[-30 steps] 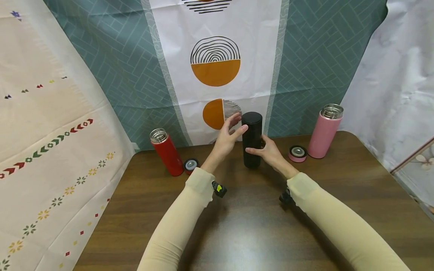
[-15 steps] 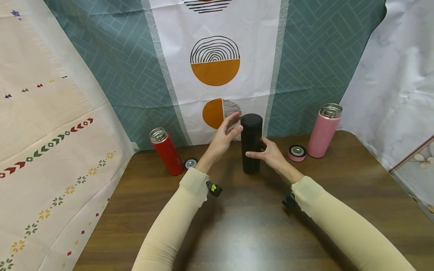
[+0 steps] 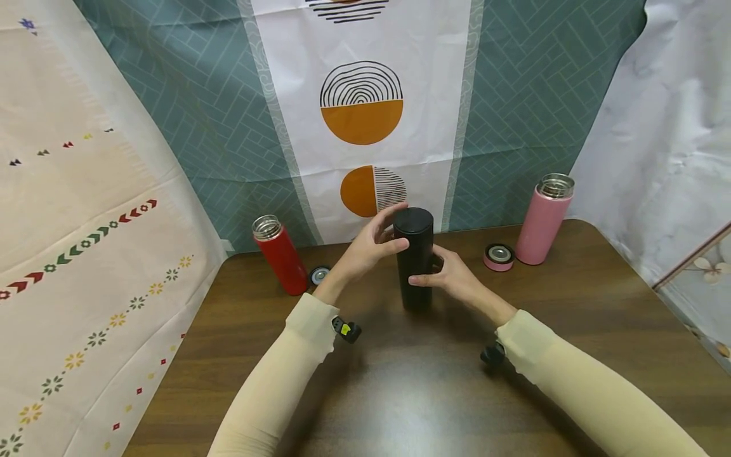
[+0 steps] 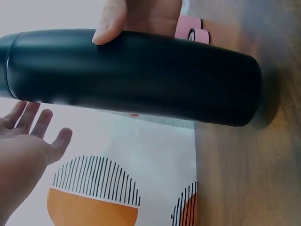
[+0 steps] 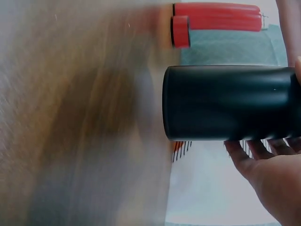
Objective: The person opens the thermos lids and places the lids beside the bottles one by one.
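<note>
A black bottle (image 3: 415, 270) with its lid on stands nearly upright near the middle of the table. My right hand (image 3: 454, 276) grips its body from the right, thumb across the front and fingers behind. Close to the lid on the left is my left hand (image 3: 365, 247), thumb and fingers spread around that side. In the left wrist view, the left hand (image 4: 28, 155) lies beside the black bottle (image 4: 141, 77) with loosely extended fingers. The right wrist view has the bottle's lower body (image 5: 225, 102) over the right hand (image 5: 273, 174). Whether its base touches the table is unclear.
An uncapped red bottle (image 3: 282, 260) stands at the back left, its lid (image 3: 320, 275) beside it. At the back right stands an uncapped pink bottle (image 3: 545, 222) beside its pink lid (image 3: 499, 258). A patterned cloth (image 3: 514, 127) hangs behind the wooden table (image 3: 400, 393).
The black bottle has come towards me and slightly left in my right hand. My left hand drew back a little, then moved closer around the lid.
</note>
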Demonstrator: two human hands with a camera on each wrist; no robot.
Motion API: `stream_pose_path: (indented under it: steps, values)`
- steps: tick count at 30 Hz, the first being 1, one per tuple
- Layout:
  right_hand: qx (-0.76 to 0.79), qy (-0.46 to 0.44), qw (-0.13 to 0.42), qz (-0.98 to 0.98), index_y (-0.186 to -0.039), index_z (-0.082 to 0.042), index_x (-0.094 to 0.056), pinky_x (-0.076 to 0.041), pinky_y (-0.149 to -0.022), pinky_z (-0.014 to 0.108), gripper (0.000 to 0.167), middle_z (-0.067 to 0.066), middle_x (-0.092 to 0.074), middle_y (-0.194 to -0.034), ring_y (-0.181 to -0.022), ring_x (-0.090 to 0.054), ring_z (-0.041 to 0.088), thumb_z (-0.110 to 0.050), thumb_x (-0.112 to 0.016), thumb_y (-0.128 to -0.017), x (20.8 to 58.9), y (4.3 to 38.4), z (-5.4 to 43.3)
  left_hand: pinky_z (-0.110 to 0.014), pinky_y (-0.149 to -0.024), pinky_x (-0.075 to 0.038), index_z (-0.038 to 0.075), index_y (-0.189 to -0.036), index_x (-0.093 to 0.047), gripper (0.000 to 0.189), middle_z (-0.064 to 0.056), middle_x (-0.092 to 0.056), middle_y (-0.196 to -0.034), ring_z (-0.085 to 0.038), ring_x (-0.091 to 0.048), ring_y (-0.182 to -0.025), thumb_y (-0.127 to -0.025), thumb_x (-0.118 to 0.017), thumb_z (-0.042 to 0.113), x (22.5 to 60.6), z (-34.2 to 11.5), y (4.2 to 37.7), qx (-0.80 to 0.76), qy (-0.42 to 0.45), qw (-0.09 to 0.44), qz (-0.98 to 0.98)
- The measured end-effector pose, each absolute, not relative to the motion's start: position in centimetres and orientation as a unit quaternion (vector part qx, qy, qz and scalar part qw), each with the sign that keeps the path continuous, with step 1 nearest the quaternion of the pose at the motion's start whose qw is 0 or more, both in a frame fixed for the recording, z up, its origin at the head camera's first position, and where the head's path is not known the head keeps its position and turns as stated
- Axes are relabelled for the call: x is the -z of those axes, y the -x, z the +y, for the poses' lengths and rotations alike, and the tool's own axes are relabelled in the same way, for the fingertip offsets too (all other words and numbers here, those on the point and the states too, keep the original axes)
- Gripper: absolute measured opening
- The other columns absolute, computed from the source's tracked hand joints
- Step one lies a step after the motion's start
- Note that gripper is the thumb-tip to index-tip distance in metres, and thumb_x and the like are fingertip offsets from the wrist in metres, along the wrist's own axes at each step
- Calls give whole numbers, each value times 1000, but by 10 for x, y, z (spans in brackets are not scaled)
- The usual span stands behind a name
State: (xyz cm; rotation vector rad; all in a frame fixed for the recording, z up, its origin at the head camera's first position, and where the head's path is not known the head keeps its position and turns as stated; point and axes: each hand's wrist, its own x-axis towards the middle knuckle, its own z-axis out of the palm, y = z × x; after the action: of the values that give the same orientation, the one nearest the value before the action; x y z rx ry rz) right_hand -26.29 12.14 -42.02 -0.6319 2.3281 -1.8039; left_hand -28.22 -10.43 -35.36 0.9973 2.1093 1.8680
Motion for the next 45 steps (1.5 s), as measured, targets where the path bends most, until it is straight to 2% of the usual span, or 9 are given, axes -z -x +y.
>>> stream_pose_path:
  steps: [2,7,15,24,26,32,36,40,45]
  values:
    - [596,212,67,771,-147,-8,-54,-47,-107,55,69,15,-64,-137,-123,-62,34,-21,-86,-87,421,260,120,-57,-122,-30,12,-163,-32,117,-8,-35,-165,-38,-36,-150,-76,-76,76,353,-106,278,-615,-334,78,710]
    - [590,220,74,773,-144,-6,-56,-49,-105,53,69,13,-66,-133,-120,-64,32,-23,-87,-85,422,253,118,-52,-123,-29,15,-161,-35,111,-4,-38,-163,-29,-41,-147,-77,-78,73,352,-109,270,-607,-338,73,716]
    - [607,245,91,750,-142,-7,-58,-52,-101,47,67,11,-68,-132,-119,-65,29,-20,-88,-84,424,242,115,-51,-120,-36,15,-160,-38,109,-1,-43,-159,-25,-47,-141,-76,-80,72,352,-116,258,-603,-342,80,716]
    - [606,272,107,740,-138,-5,-59,-53,-99,37,65,10,-68,-130,-121,-65,27,-17,-89,-82,428,236,112,-58,-119,-33,9,-158,-39,105,-11,-45,-158,-31,-45,-141,-79,-82,64,354,-121,253,-601,-365,94,704]
    - [604,277,111,739,-138,-4,-60,-52,-101,39,64,10,-68,-131,-123,-64,29,-16,-89,-83,429,236,112,-58,-119,-32,8,-158,-39,105,-11,-45,-157,-32,-45,-142,-79,-82,64,354,-122,252,-601,-367,101,703]
    - [595,286,119,742,-139,-6,-60,-45,-109,54,64,10,-67,-134,-129,-59,32,-19,-89,-83,432,235,113,-57,-119,-33,13,-158,-41,99,-8,-45,-157,-33,-46,-141,-81,-83,60,357,-122,248,-604,-367,125,697]
    - [590,288,125,744,-141,-8,-59,-43,-111,58,66,9,-66,-135,-131,-58,33,-22,-89,-83,436,236,114,-52,-116,-40,11,-156,-44,87,-10,-50,-151,-32,-52,-133,-87,-83,46,358,-120,246,-614,-370,138,683]
    - [588,290,135,743,-142,-8,-57,-43,-111,58,67,9,-66,-135,-130,-58,32,-21,-88,-84,436,235,115,-49,-115,-42,11,-153,-49,72,-9,-54,-147,-28,-53,-131,-92,-80,32,358,-119,244,-606,-369,127,693]
    - [582,316,136,737,-150,-9,-49,-35,-116,60,73,9,-59,-144,-138,-51,32,-23,-85,-88,425,234,117,-53,-117,-37,12,-151,-53,73,-5,-57,-146,-25,-52,-134,-90,-81,41,357,-118,244,-594,-362,100,712]
